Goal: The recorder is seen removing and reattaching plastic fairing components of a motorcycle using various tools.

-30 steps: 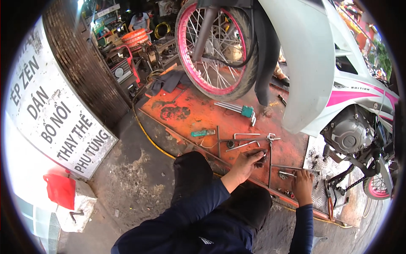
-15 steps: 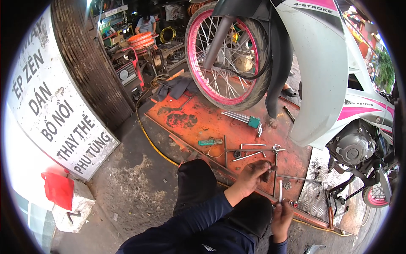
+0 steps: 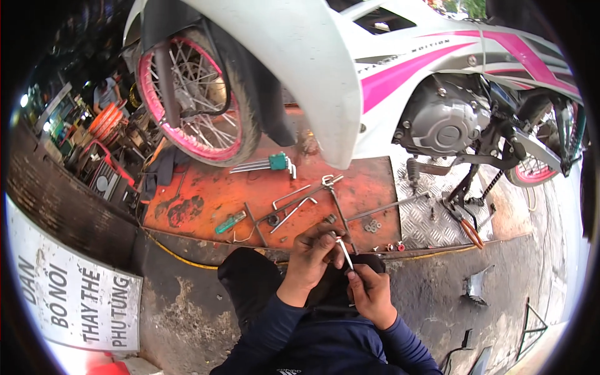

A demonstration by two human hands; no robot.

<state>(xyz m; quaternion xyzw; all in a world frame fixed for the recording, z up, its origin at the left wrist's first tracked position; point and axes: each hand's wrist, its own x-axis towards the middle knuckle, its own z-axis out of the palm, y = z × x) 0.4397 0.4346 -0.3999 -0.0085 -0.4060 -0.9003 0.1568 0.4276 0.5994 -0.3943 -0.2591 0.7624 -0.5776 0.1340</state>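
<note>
Both hands are close together above my lap, at the near edge of the orange metal platform (image 3: 206,225). In my right hand (image 3: 372,290) is a slim silver metal tool (image 3: 345,255), pinched between thumb and fingers and slanting up to the left. The tool's upper end meets the fingertips of my left hand (image 3: 312,253), which are dark with grime and closed on something small that I cannot make out. Just beyond lie a long T-handle wrench (image 3: 340,215) and an L-shaped hex key (image 3: 294,214).
A white and pink motorbike (image 3: 447,128) stands over the platform. On it lie a hex key set in a green holder (image 3: 278,162), a green-handled tool (image 3: 230,222), several washers (image 3: 373,225) and orange-handled pliers (image 3: 470,231). A yellow hose (image 3: 178,257) runs along the front edge.
My view has swung to the right. The right hand has come up to the left one, bringing the silver tool's end against the left fingertips; before, the hands were apart.
</note>
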